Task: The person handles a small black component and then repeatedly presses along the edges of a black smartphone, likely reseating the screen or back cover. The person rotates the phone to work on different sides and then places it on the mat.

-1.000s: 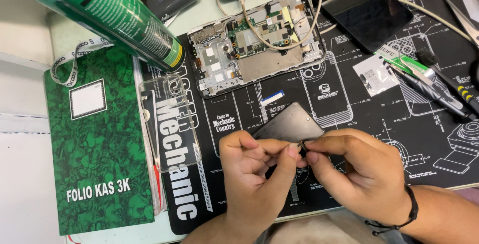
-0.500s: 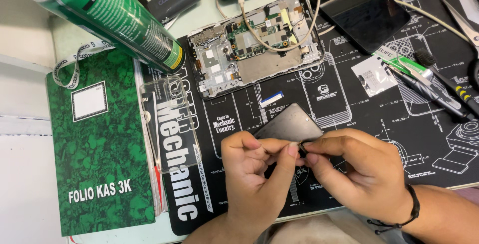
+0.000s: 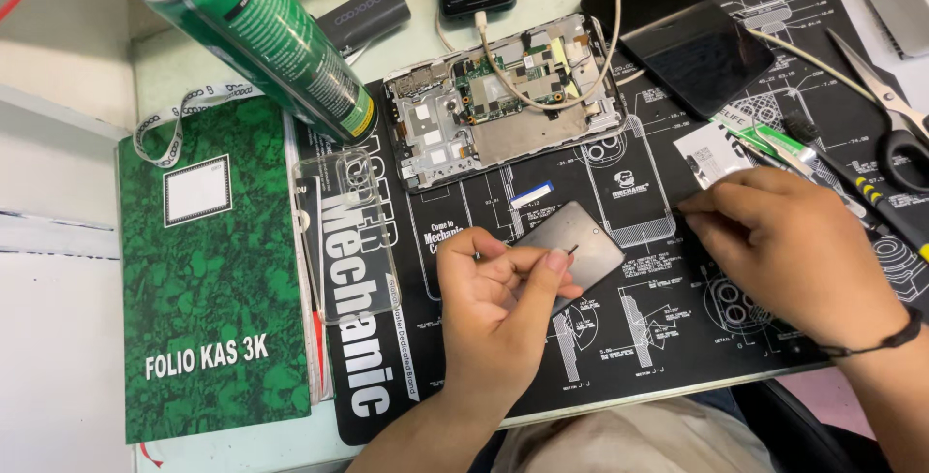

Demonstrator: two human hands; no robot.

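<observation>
Item: grey metal plate (image 3: 569, 241), pinched at its near edge by left hand (image 3: 503, 304), long axis slanting up-right. Right hand (image 3: 784, 246) nearby to the right, fingers closed; contents unclear.

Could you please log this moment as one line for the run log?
left hand: pinching grey metal plate | right hand: off plate, fingertips on black work mat near tweezers | opened phone: behind plate
</observation>
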